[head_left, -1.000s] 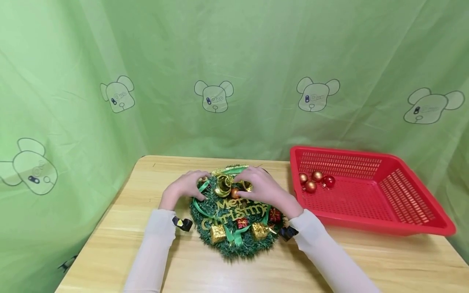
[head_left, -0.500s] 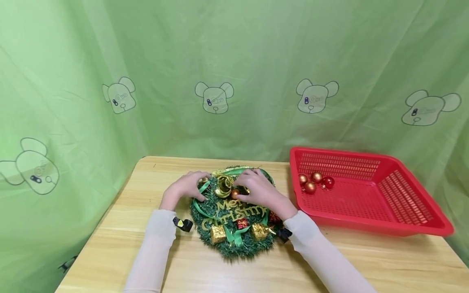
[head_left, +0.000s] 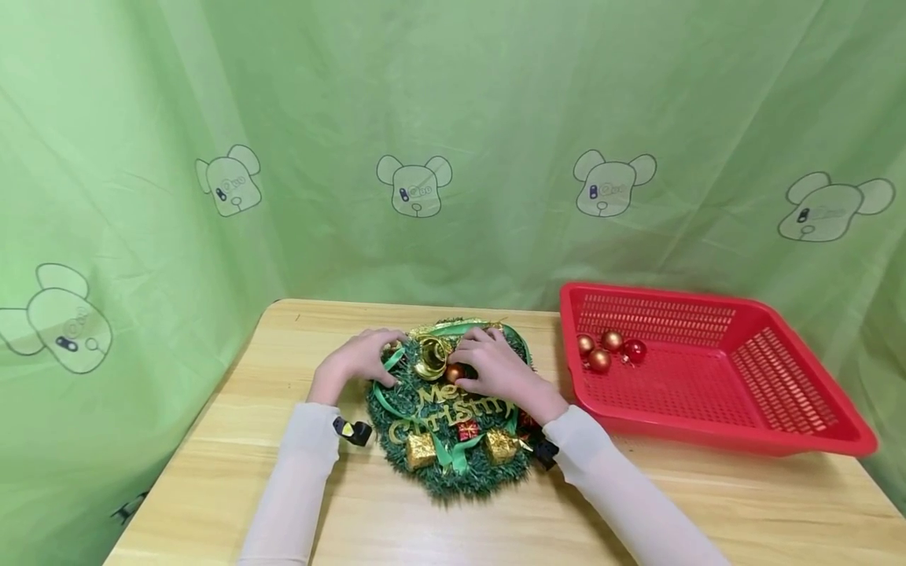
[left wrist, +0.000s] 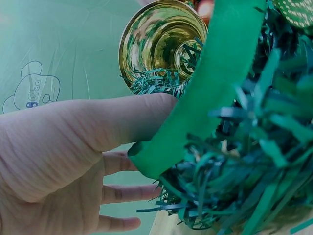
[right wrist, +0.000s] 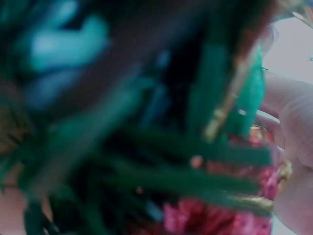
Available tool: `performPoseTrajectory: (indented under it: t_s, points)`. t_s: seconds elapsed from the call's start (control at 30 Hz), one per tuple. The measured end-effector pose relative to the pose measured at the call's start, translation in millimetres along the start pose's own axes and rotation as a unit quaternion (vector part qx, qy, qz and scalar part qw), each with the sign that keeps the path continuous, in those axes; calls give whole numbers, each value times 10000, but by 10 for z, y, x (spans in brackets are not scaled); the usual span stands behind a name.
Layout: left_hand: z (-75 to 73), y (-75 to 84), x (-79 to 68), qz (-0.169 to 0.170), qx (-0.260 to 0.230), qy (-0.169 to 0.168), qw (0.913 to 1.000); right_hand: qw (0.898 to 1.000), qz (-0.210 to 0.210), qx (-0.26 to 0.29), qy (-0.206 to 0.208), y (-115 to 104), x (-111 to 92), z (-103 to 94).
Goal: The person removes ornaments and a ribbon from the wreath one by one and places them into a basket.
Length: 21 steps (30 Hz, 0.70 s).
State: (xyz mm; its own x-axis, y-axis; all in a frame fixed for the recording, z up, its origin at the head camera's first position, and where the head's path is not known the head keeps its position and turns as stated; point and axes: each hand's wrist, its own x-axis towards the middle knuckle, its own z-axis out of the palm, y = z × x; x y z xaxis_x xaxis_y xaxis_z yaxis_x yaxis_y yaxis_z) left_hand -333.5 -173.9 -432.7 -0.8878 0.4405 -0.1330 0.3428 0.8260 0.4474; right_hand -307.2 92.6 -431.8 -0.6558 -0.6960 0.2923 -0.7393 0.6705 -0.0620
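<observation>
A green tinsel Christmas wreath (head_left: 460, 479) lies on the table, with gold "Merry Christmas" lettering (head_left: 453, 413), green ribbon, small gold and red gift boxes and a gold bell (head_left: 432, 360). My left hand (head_left: 357, 359) grips its upper left edge. In the left wrist view the thumb lies over the tinsel beside the green ribbon (left wrist: 215, 78), the other fingers behind. My right hand (head_left: 495, 365) has its curled fingers and thumb at a copper-coloured ball ornament (head_left: 454, 373) next to the bell. The hand covers part of the lettering. The right wrist view is blurred by close tinsel.
A red plastic basket (head_left: 708, 428) stands at the right of the wooden table (head_left: 233, 440). Inside its left end lie several gold and red balls (head_left: 599, 361). A green curtain (head_left: 495, 86) with bear-head outlines hangs behind and at the sides.
My right hand has shifted slightly left and its fingers have drawn in closer about the ball, uncovering ribbon at the wreath's upper right. The left hand keeps its place.
</observation>
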Motion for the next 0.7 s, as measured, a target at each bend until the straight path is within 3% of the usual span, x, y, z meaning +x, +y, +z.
performPoseTrajectory:
  t_s: [0.7]
  points:
    - [0, 4, 1, -15, -25, -2, 10000, 9986, -243, -471, -51, -17, 23, 28]
